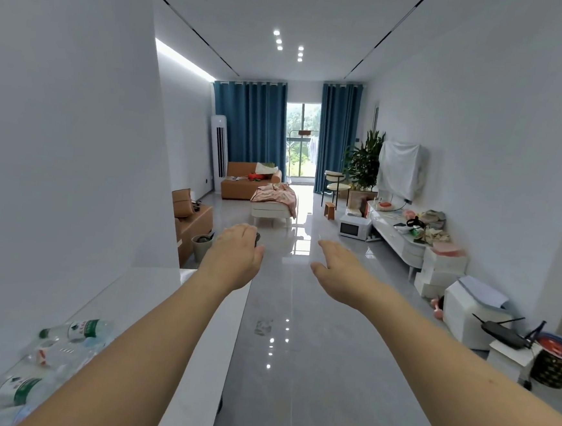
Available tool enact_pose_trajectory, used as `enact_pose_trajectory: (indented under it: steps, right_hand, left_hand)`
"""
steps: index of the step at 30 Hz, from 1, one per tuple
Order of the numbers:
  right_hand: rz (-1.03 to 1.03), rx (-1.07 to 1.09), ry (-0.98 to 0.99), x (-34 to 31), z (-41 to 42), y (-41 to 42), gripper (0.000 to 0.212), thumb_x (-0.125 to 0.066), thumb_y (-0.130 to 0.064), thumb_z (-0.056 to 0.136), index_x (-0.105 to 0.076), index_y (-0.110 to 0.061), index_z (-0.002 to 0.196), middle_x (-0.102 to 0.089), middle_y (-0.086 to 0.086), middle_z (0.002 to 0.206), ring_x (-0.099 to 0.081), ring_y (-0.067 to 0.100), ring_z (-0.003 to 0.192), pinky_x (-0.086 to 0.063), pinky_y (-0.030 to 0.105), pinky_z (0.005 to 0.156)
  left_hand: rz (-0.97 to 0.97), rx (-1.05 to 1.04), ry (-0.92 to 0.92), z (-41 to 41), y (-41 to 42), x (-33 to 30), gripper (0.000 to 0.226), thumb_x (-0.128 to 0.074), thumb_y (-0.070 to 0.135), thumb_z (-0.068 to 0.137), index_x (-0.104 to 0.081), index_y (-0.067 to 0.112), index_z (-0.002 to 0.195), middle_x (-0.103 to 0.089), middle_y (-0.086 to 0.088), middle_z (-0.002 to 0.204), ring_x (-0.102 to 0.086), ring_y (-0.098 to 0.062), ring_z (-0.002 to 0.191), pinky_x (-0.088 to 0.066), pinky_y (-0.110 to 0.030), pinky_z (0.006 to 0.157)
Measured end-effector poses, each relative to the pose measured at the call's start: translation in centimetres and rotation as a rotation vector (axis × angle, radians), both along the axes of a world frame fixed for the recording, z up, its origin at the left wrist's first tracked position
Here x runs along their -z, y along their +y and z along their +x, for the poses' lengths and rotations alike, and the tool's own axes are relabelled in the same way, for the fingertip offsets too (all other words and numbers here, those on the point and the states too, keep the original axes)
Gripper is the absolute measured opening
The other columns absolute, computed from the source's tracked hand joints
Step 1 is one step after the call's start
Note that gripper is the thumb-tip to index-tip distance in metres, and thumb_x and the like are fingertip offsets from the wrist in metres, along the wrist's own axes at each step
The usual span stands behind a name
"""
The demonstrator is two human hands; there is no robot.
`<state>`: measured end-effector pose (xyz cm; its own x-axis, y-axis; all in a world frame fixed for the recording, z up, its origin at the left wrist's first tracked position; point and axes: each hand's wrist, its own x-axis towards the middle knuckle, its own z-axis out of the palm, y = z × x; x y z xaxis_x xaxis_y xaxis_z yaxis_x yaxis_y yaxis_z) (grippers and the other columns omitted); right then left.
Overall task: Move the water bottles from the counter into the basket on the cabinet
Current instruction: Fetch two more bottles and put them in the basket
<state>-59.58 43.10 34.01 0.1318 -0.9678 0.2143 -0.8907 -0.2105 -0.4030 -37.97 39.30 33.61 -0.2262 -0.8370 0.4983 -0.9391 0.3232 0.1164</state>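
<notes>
Several clear plastic water bottles lie on their sides on the white counter [151, 303] at the lower left. One with a green label [78, 329] is farthest, one with a red label [56, 353] sits beside it, and another green-labelled one [13, 390] is nearest. My left arm reaches over them. My left hand [236, 254] is stretched forward, palm down and holding nothing, past the counter's far end. My right hand [339, 269] is also stretched out over the floor, fingers apart and empty. A dark basket with a blue rim [555, 364] stands at the far right.
A white wall runs along the left of the counter. A glossy grey floor stretches ahead to a sofa [248, 183] and blue curtains. Along the right wall stand a low white cabinet [395, 237] with clutter, white boxes [443, 269] and a router [505, 336] on a small stand.
</notes>
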Motion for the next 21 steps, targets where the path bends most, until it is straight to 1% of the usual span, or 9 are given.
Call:
enact_pose_trajectory:
  steps: [3,8,11,15,21]
  right_hand:
    - [-0.026,0.014,-0.001,-0.7,-2.7,-5.1,0.051,-0.039,-0.028,0.1,-0.03,-0.008,0.146,-0.033,0.012,0.151,-0.029,0.03,0.138,-0.024,0.039,0.111]
    - [-0.035,0.021,0.014,-1.6,-6.6,-13.2,0.044,-0.04,-0.025,0.099,-0.038,-0.004,0.138,-0.039,0.015,0.145,-0.033,0.031,0.133,-0.026,0.039,0.109]
    - [-0.035,0.008,-0.007,-1.5,-7.4,-16.9,0.048,-0.04,-0.026,0.1,-0.034,-0.005,0.143,-0.037,0.013,0.148,-0.031,0.029,0.136,-0.024,0.037,0.11]
    - [-0.012,0.0,-0.016,-1.1,-8.3,-22.1,0.056,-0.04,-0.029,0.1,-0.024,-0.008,0.15,-0.028,0.011,0.155,-0.024,0.027,0.142,-0.02,0.038,0.114]
    - [-0.014,0.003,-0.024,-0.5,-9.2,-30.7,0.058,-0.041,-0.031,0.1,-0.023,-0.009,0.15,-0.027,0.011,0.156,-0.023,0.027,0.143,-0.021,0.039,0.116]
  left_hand:
    - [-0.023,0.011,-0.036,-2.3,-5.3,-0.9,0.04,-0.043,0.031,0.101,-0.05,0.007,0.133,-0.055,-0.011,0.134,-0.048,-0.026,0.121,-0.035,-0.037,0.105]
    - [-0.073,0.001,-0.058,-5.7,-13.3,-2.2,0.041,-0.043,0.031,0.101,-0.05,0.006,0.133,-0.054,-0.013,0.135,-0.048,-0.027,0.123,-0.034,-0.038,0.106]
    - [-0.039,0.008,-0.068,-6.7,-16.5,-1.9,0.042,-0.042,0.032,0.101,-0.048,0.007,0.135,-0.053,-0.012,0.137,-0.046,-0.026,0.125,-0.032,-0.038,0.108]
    - [-0.015,-0.006,-0.055,-7.5,-21.5,-1.8,0.047,-0.042,0.032,0.102,-0.043,0.007,0.142,-0.049,-0.012,0.144,-0.043,-0.025,0.131,-0.03,-0.038,0.111]
    - [0.004,-0.017,-0.092,-8.2,-29.8,-1.0,0.05,-0.041,0.034,0.102,-0.04,0.007,0.144,-0.046,-0.012,0.147,-0.04,-0.026,0.134,-0.028,-0.038,0.113]
